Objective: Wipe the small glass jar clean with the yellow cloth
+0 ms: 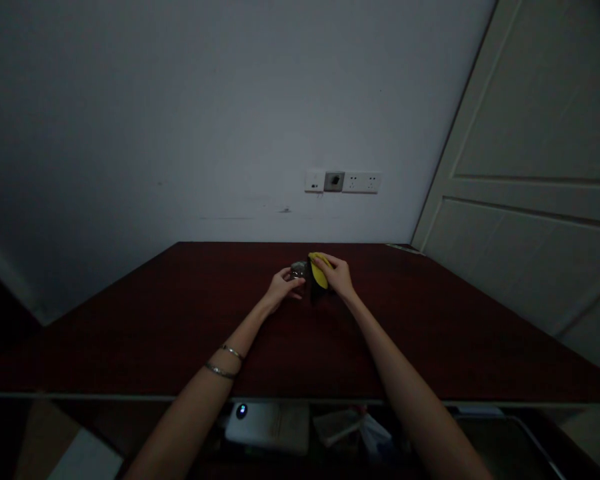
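Both my arms reach out over a dark red-brown table [180,320]. My left hand [283,287] has its fingers curled round a small clear jar-like object [298,269] that stands on the table. My right hand [337,275] is closed on a yellow cloth or sponge [319,268] and presses it against the jar's right side. Two thin bracelets [225,361] sit on my left forearm. The room is dim and the small object's details are hard to make out.
A grey wall rises behind the table, with a row of wall sockets [343,181]. A pale panelled door [535,200] stands at the right. Below the table's near edge lie a white device [260,423] with a lit dot and some papers.
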`<action>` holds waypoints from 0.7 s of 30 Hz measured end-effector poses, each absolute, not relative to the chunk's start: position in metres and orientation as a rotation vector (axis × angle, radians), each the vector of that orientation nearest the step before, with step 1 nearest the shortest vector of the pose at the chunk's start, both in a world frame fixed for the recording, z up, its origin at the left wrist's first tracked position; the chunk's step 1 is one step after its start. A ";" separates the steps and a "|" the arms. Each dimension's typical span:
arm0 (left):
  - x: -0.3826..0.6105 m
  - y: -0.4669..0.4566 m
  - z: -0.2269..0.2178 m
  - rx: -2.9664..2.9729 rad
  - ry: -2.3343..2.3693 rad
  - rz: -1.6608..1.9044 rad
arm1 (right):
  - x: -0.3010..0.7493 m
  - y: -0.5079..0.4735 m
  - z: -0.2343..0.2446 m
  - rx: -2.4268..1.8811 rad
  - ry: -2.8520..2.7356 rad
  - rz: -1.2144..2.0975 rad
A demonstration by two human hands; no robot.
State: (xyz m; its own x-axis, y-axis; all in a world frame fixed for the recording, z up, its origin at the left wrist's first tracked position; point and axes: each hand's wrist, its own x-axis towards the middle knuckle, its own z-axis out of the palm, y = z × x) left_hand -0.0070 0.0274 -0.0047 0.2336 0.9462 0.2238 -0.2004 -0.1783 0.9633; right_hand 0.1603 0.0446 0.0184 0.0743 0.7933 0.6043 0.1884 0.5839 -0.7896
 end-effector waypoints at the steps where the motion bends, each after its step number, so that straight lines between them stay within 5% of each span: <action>1: -0.008 0.028 -0.005 1.300 0.768 1.238 | 0.159 0.044 0.018 -0.871 -1.443 0.546; 21: -0.016 0.027 -0.003 1.216 0.784 1.087 | 0.142 0.024 0.021 -0.664 -1.854 0.689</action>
